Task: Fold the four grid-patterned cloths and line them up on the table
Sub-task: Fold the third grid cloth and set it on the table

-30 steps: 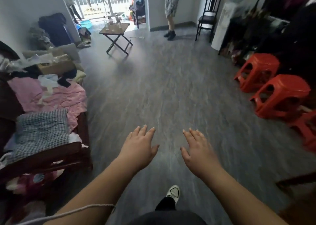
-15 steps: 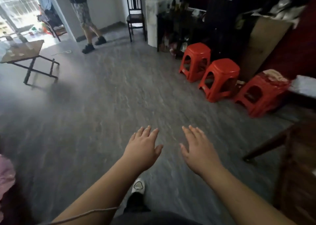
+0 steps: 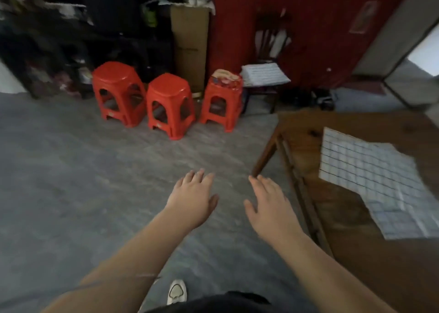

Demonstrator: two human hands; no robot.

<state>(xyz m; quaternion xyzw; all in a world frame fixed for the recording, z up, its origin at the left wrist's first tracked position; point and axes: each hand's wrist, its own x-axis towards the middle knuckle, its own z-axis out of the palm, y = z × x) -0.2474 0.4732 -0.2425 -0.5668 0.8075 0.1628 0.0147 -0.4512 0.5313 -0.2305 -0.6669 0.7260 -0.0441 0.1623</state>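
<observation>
My left grip (image 3: 192, 198): fingers were straight, palm down, nothing held, over the grey floor (image 3: 71, 182). My right grip (image 3: 270, 208): likewise flat and empty, just beside the left edge of the brown wooden surface (image 3: 356, 253). White grid-patterned cloth (image 3: 370, 177): lay spread on that surface to my right, apart from both grips. Three red plastic stools (image 3: 169, 103): stood in a row across the floor.

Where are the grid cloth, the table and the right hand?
grid cloth (image 3: 375, 182), head view, middle of its fabric
table (image 3: 344, 120), head view, bare wood by its far edge
right hand (image 3: 270, 208), head view, back of the hand
</observation>
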